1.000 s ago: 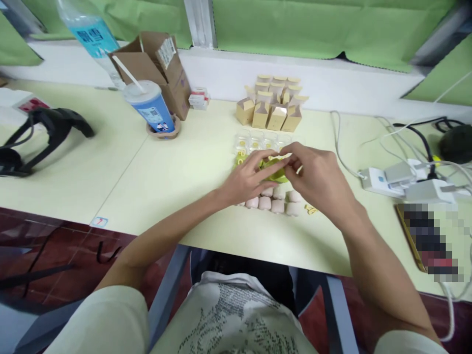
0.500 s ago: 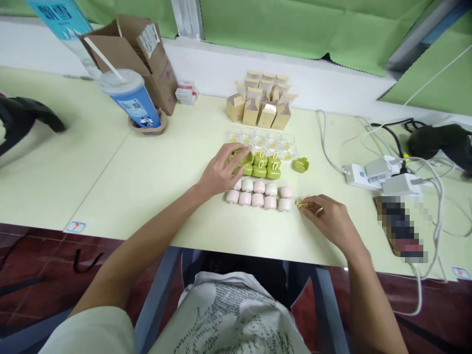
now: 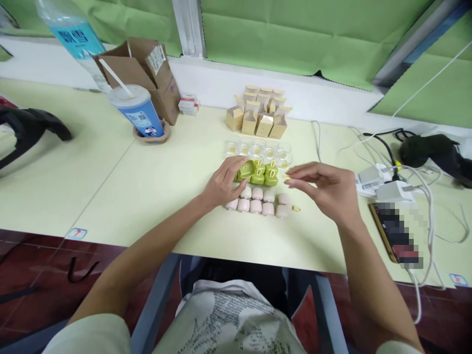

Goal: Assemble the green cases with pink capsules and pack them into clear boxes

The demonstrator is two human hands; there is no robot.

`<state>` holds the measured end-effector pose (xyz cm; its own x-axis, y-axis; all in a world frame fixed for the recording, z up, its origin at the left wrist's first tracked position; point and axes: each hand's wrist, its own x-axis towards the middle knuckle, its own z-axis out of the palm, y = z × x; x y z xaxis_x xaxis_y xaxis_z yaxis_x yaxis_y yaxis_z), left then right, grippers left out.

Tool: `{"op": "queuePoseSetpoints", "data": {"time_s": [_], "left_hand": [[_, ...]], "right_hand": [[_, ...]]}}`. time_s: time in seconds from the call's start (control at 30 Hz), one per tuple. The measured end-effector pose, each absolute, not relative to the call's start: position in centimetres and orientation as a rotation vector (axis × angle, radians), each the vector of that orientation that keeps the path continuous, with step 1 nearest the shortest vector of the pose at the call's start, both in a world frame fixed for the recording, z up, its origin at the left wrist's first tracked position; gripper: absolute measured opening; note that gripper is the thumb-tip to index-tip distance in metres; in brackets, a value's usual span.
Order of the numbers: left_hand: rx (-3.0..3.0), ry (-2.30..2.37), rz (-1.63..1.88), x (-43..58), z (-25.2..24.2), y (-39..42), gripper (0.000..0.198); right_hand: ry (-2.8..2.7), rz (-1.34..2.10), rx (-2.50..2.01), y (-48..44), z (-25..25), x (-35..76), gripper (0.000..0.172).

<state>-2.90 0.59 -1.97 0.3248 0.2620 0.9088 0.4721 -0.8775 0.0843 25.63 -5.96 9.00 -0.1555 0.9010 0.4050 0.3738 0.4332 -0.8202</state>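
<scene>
My left hand [image 3: 222, 184] is closed on a green case [image 3: 246, 170] at the left end of a group of green cases [image 3: 266, 176] on the pale table [image 3: 155, 182]. My right hand [image 3: 324, 189] hovers to the right of that group and pinches a small yellow piece [image 3: 286, 176] between thumb and fingertips. Several pink cases [image 3: 260, 202] lie in two rows just in front of the green ones. One more small yellow piece [image 3: 296, 209] rests on the table right of the pink rows. Clear plastic trays [image 3: 258, 146] sit behind the green cases.
Small tan paper boxes [image 3: 258, 115] stand at the back. A blue cup with a straw [image 3: 138, 110], a water bottle [image 3: 79, 37] and a cardboard box [image 3: 147, 66] are at the back left. Chargers and cables [image 3: 391, 184] and a phone [image 3: 396, 233] lie at the right.
My right hand rose from the table beside the pink cases with a small yellow piece and moved up toward the green cases. My left hand kept hold of the left green case.
</scene>
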Motion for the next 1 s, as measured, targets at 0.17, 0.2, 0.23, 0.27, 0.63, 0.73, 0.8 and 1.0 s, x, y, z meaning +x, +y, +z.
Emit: {"op": "queuePoseSetpoints", "data": {"time_s": [0.17,0.2,0.23,0.27,0.63,0.73,0.8,1.0], "left_hand": [[-2.338,-0.656,-1.610,-2.5,-1.7,0.5,0.069],[-2.317,-0.665,-1.633,-2.5,-1.7,0.5,0.068],[-2.298,-0.679,-1.661,-2.4,-1.7,0.5,0.067],[-2.285,-0.695,-1.689,-2.4,-1.8,0.5,0.067],[-2.259,-0.627,-1.753,-2.4,-1.5,0.2,0.071],[-2.249,-0.618,-1.752,-2.2,-1.4,0.1,0.070],[-2.256,-0.613,-1.757,-2.1,-1.4,0.0,0.068],[-2.261,-0.665,-1.740,-1.9,-1.8,0.1,0.060]], "right_hand": [[-2.033,0.461,-0.770,-2.7,10.6,19.9,0.005],[-2.063,0.411,-0.727,-2.3,10.3,19.2,0.006],[-2.089,0.366,-0.692,-2.0,9.8,18.8,0.009],[-2.113,0.322,-0.662,-1.7,9.3,18.6,0.012],[-2.210,-0.228,-0.656,-1.0,5.0,18.0,0.025],[-2.225,-0.341,-0.712,-1.3,4.3,17.8,0.030],[-2.217,-0.382,-0.745,-1.4,4.1,17.8,0.031],[-2.207,-0.500,-0.736,-1.5,4.0,17.9,0.037]]}}
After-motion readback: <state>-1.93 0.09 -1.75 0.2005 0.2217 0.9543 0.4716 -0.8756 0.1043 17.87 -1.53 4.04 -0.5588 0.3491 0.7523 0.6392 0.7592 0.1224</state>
